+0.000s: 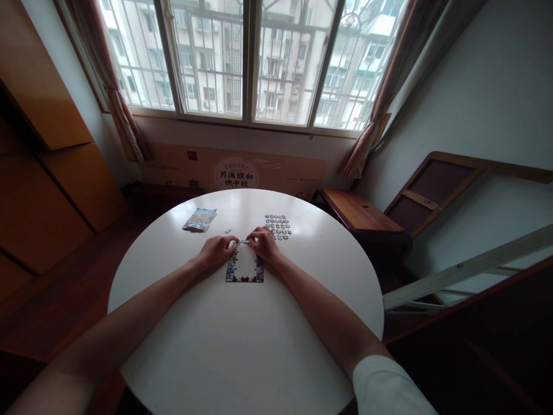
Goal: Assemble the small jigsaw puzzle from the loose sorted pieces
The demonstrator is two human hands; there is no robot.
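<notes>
A jigsaw puzzle border [245,279] lies on the white table, forming an upright rectangle with a pale middle. My left hand [219,249] is closed at its upper left corner, thumb and fingertips touching the edge pieces. At the upper right corner, my right hand [263,244] has its fingers bent and pressed together on the border; whether a separate piece is under them is hidden. Just beyond the left hand lies a loose puzzle piece [227,231]. Several loose puzzle pieces [279,222] are laid out in rows behind the right hand.
A colourful printed packet [200,219] lies at the table's far left. The round white table [194,340] has a wooden bench [360,210] beyond its right rim. A window [250,63] with curtains is ahead, and wooden cabinets [47,207] stand on the left.
</notes>
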